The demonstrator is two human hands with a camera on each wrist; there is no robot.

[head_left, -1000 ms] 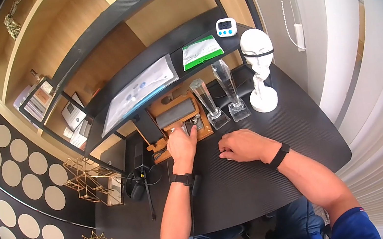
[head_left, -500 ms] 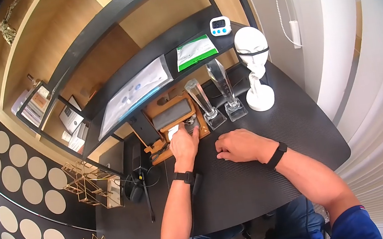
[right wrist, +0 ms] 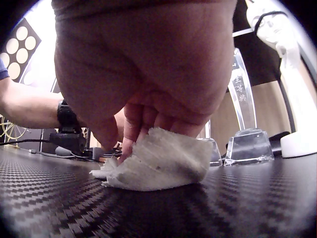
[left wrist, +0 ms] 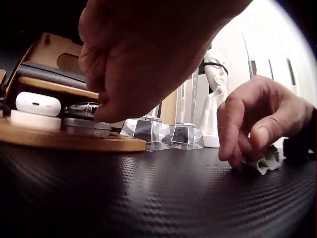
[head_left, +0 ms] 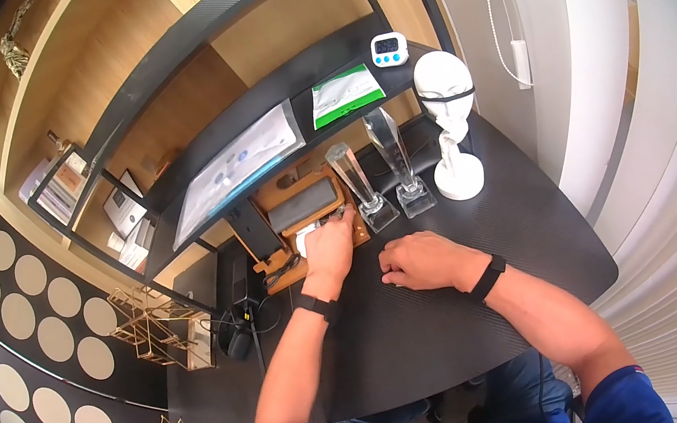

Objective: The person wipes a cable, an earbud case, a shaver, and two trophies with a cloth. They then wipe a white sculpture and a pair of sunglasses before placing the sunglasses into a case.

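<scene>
My left hand reaches over the wooden desk organizer, its fingertips pinching shiny metal keys above a round grey tray. A white earbud case sits on a white round base beside them. Behind is a long grey case on the organizer's raised ledge. On the desk, my right hand has its fingers curled down over a crumpled, pale cloth; the palm hides most of it in the head view.
Two clear crystal trophies stand just right of the organizer, with a white mannequin head farther right. Over them runs a black shelf bearing a timer and a green-edged packet. Cables and a black device lie to the left.
My left hand has shifted right within the organizer, from beside the white earbud case to the keys, and its forearm has swung left. My right hand stays on the cloth.
</scene>
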